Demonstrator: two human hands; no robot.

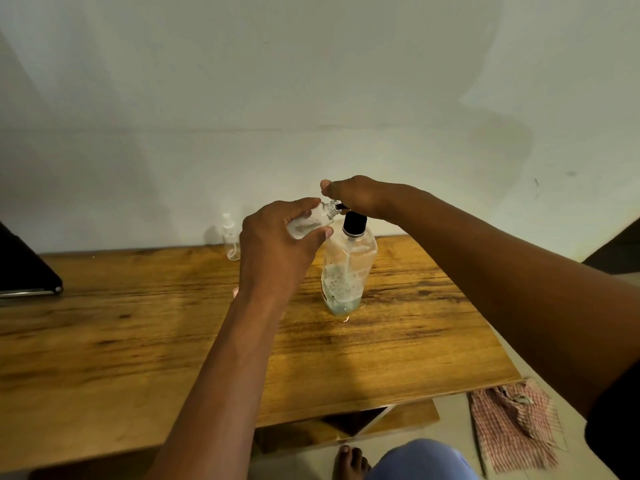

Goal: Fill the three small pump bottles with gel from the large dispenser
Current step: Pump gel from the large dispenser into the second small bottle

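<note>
Head view: wood-grain worktop (pixel 138 341) against a plain pale wall (pixel 311 81), tiled floor with one checked cloth (pixel 516 427) low right and a dark object (pixel 24 268) at the left edge. Count: one large dispenser (pixel 348 271) upright on the worktop, part full of clear gel, black pump top just under the right hand (pixel 356 197); two small bottles seen, one held, one capped small bottle (pixel 231 239) standing left of the fingers near the wall. Left hand (pixel 277 244) fingers clamped round the open tilted small bottle (pixel 311 221), neck at the dispenser nozzle; right fingers curled down over the pump head.
</note>
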